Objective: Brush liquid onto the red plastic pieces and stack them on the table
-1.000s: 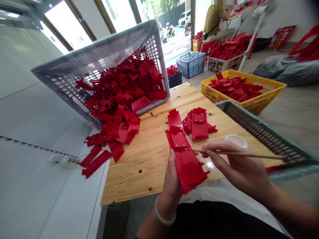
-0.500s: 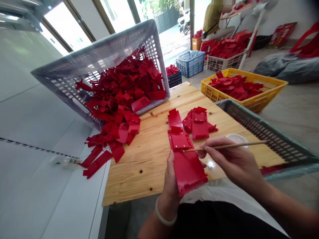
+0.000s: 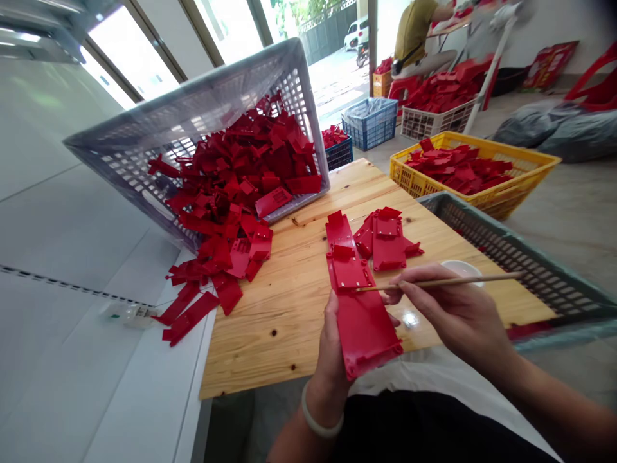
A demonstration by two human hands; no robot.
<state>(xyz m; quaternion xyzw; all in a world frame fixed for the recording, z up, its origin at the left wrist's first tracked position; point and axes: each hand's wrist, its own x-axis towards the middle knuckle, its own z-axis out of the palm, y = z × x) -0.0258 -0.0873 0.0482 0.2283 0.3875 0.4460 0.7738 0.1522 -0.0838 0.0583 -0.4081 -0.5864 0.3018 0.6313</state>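
My left hand (image 3: 332, 347) grips a long red plastic part (image 3: 366, 328) from below, near the table's front edge. Its flat lower panel faces up, and small white dots show on the raised piece above it. In my right hand (image 3: 448, 308) is a thin wooden stick (image 3: 457, 281), pinched between thumb and fingers, its tip at the middle of the red part. Several more red parts (image 3: 388, 241) lie on the wooden table just behind. Beyond my right fingers sits a small white dish (image 3: 463, 271), partly hidden by the stick and hand.
A grey crate (image 3: 193, 122) tipped on its side spills red parts at the left. To the right stand a green-grey crate (image 3: 511, 244) and a yellow crate (image 3: 520, 177). A person (image 3: 414, 38) sits at the back beside more crates. The wooden table (image 3: 255, 334) lies between.
The view has shifted very slightly. Both hands keep their holds, and the stick's tip stays at nearly the same spot on the red part.
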